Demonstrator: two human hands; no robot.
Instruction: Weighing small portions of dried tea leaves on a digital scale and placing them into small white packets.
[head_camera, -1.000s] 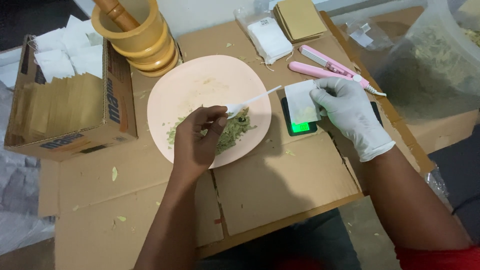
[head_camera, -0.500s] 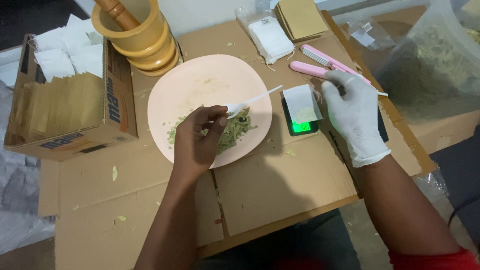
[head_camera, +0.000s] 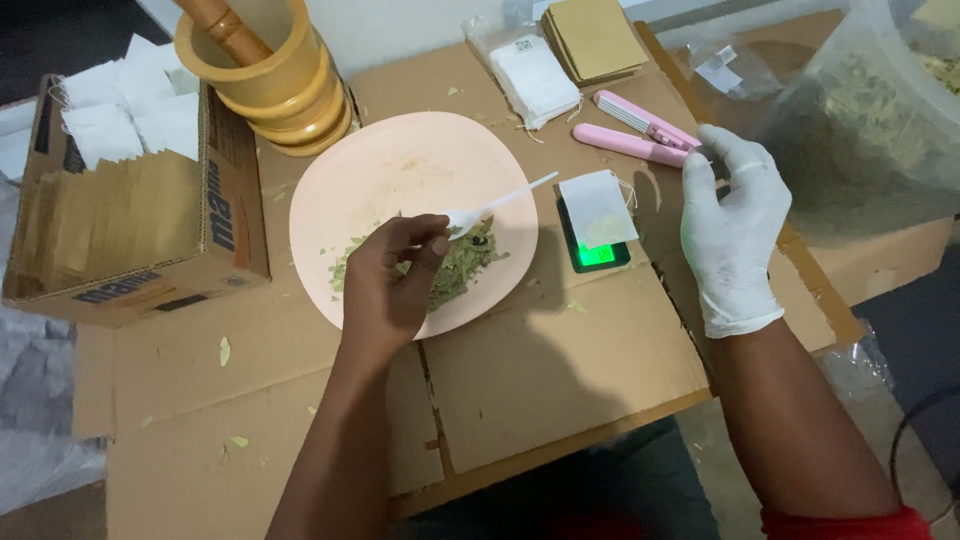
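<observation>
My left hand (head_camera: 395, 285) is bare and pinches a white plastic spoon (head_camera: 500, 202) over a pale pink plate (head_camera: 400, 165). The spoon's bowl rests in a small heap of green dried leaves (head_camera: 465, 265) on the plate's near side. A white tea bag (head_camera: 597, 208) lies on a small digital scale (head_camera: 598, 255) with a lit green display, just right of the plate. My right hand (head_camera: 735, 235) wears a white glove and hovers right of the scale, fingers loosely spread, holding nothing. Its fingertips are close to a pink flat tool (head_camera: 635, 135).
A wooden mortar with pestle (head_camera: 265, 75) stands behind the plate. A cardboard box (head_camera: 130, 225) of paper sachets sits at left. White bags (head_camera: 535, 75) and brown envelopes (head_camera: 595, 38) lie at the back. A clear plastic bag of dried leaves (head_camera: 860, 130) is at right.
My gloved right hand has lifted off the tea bag on the scale and moved right. The left hand and spoon have stayed over the plate.
</observation>
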